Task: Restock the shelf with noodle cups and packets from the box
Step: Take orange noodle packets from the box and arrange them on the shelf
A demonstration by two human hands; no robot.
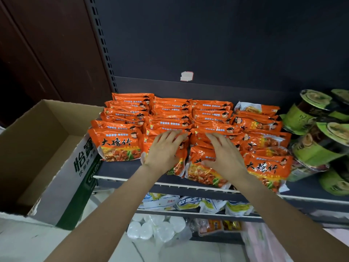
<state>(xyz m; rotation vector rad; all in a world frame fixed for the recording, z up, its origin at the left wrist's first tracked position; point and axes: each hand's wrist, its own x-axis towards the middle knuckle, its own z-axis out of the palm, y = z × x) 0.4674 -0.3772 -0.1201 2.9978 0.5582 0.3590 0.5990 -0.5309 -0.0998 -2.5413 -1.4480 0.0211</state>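
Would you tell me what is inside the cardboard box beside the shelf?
The cardboard box shows only bare brown walls and floor; no noodle packets or cups are visible inside. Its near flap covers the front corner, so that part cannot be checked.

1. The noodle packets (188,118) stand in rows on the shelf (122,170), front to back, filling its left and middle
2. The noodle cups (317,133) lie tilted and piled on the same shelf, just right of the packets
3. The box (47,157) sits left of the shelf, its near corner touching the shelf's left end
4. The left hand (162,150) and right hand (224,154) rest side by side on the front middle packets
5. Lower shelves beneath hold bagged goods (188,203), with white tubs (156,227) further down
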